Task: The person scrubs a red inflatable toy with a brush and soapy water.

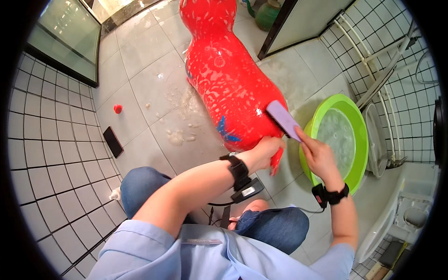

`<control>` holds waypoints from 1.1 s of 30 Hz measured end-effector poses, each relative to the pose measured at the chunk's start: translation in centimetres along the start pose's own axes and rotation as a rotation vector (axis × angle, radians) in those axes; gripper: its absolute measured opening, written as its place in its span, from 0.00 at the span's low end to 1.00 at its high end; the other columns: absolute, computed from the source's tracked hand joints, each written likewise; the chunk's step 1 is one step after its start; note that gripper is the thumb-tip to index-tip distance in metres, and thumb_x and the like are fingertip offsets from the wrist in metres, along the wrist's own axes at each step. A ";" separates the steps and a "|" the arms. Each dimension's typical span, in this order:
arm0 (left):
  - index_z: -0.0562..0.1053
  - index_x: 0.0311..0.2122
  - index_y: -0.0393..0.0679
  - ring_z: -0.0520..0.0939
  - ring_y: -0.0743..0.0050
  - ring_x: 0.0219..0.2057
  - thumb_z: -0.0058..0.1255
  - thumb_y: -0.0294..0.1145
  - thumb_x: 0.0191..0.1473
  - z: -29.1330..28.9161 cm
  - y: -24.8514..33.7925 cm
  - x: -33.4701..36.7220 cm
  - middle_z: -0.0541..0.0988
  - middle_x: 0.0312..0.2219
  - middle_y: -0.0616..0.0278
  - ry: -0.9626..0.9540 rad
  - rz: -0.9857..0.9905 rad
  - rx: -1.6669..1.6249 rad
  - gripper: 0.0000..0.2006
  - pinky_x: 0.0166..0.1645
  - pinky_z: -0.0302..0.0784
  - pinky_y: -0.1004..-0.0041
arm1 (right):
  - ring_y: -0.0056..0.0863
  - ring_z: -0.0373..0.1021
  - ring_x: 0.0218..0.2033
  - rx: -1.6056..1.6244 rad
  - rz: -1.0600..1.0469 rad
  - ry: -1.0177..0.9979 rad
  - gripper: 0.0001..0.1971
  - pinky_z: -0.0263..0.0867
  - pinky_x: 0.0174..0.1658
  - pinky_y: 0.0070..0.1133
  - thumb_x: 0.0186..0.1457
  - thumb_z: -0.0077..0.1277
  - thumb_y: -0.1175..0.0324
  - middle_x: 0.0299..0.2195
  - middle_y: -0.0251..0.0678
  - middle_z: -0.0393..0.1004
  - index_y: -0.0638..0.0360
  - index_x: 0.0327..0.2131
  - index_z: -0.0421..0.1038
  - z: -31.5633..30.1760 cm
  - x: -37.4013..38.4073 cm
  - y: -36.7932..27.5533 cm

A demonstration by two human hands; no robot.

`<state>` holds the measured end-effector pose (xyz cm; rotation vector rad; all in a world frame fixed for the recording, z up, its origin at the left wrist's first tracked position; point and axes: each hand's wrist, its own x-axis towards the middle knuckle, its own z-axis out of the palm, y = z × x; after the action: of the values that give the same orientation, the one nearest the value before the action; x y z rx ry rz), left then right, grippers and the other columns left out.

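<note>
A big red inflatable animal (226, 79), wet and streaked with suds, lies on the floor in front of me and has a blue star-like mark near its close end. My right hand (318, 155) is closed round the handle of a purple scrub brush (283, 119), whose bristles face the toy's right side. My left hand (268, 151) is closed at the toy's near end, by a thin red tail-like part (276, 162) that sticks out below it. The left fingertips are partly hidden.
A lime-green basin (363, 156) of soapy water stands at my right. A small red piece (117, 109) and a dark flat rectangle (113, 142) are on the left floor. Foamy puddles (176, 136) spread beside the toy. A green watering can (267, 15) sits at the back.
</note>
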<state>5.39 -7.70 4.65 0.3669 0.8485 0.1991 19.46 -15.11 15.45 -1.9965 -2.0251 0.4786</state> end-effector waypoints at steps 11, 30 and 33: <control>0.70 0.28 0.28 0.77 0.53 0.15 0.42 0.28 0.46 -4.6 0.9 -5.5 0.72 0.13 0.46 0.015 0.202 1.336 0.11 0.19 0.71 0.59 | 0.54 0.68 0.25 0.118 -0.073 0.135 0.20 0.65 0.31 0.39 0.58 0.41 0.64 0.26 0.53 0.72 0.41 0.55 0.62 5.8 14.5 1.0; 0.75 0.31 0.41 0.78 0.49 0.33 0.47 0.29 0.42 -17.1 12.5 -17.2 0.78 0.26 0.51 -0.225 -0.010 2.183 0.09 0.37 0.74 0.59 | 0.37 0.69 0.17 -0.290 -0.037 0.138 0.24 0.66 0.22 0.29 0.52 0.47 0.68 0.15 0.37 0.67 0.33 0.54 0.64 5.0 5.7 -0.8; 0.73 0.26 0.44 0.78 0.52 0.29 0.48 0.28 0.35 -23.7 15.9 -19.9 0.76 0.24 0.54 -0.078 0.021 2.418 0.07 0.32 0.73 0.60 | 0.32 0.67 0.15 -0.377 -0.243 0.255 0.29 0.66 0.20 0.28 0.46 0.50 0.70 0.17 0.33 0.64 0.32 0.54 0.64 5.5 8.3 -1.3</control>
<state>-26.03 6.22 10.40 2.5733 0.5871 -0.9891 15.83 -7.13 10.60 -1.8428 -2.2723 -0.2143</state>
